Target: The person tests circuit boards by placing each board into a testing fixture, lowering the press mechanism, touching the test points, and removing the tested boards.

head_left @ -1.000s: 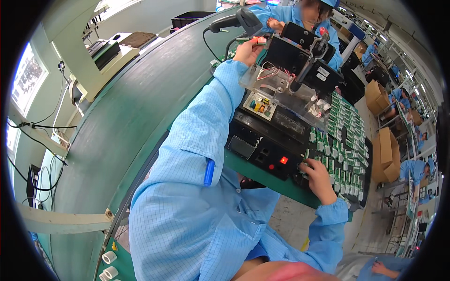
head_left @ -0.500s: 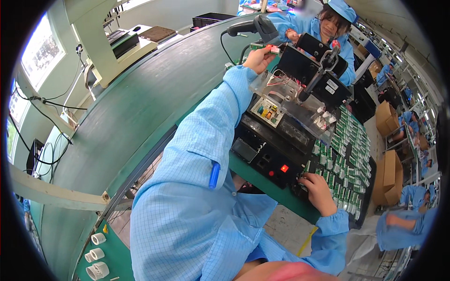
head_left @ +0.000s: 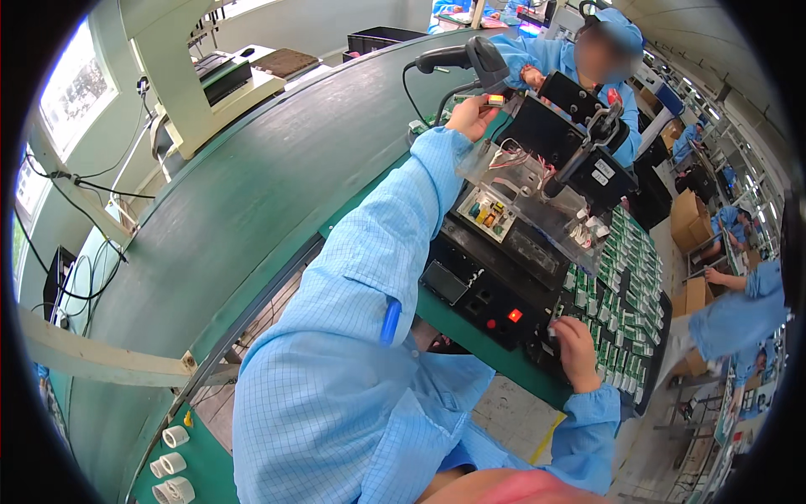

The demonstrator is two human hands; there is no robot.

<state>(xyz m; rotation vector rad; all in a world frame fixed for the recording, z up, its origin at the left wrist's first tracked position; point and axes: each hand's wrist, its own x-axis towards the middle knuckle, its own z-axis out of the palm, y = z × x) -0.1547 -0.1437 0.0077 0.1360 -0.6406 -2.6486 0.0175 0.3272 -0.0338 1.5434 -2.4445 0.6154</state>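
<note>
My left hand [head_left: 473, 118] is raised at the far end of the test fixture, closed on a small circuit board [head_left: 495, 101]. The end showing past my fingers glows orange-yellow, just below the head of a black handheld barcode scanner [head_left: 484, 64]. My right hand [head_left: 577, 353] is at the near right corner of the black test box [head_left: 474, 286], beside the tray. Its fingers are curled together near a small pale thing, too small to name. On the box sit a board with yellow and green components [head_left: 487, 212], a clear plastic cover [head_left: 537, 202] and a black toggle clamp [head_left: 588, 151].
Many green circuit boards [head_left: 625, 286] lie in rows on a black tray at right. A green conveyor belt [head_left: 243, 176] curves along the left. White pipe rings [head_left: 175, 437] lie at lower left. Across the fixture sits a co-worker [head_left: 621, 76]; another person's sleeve [head_left: 739, 315] is at right.
My left hand and its board have shifted slightly nearer and right, and the glow went from red to orange-yellow. My right hand has moved slightly. The co-worker at right has moved their arm up.
</note>
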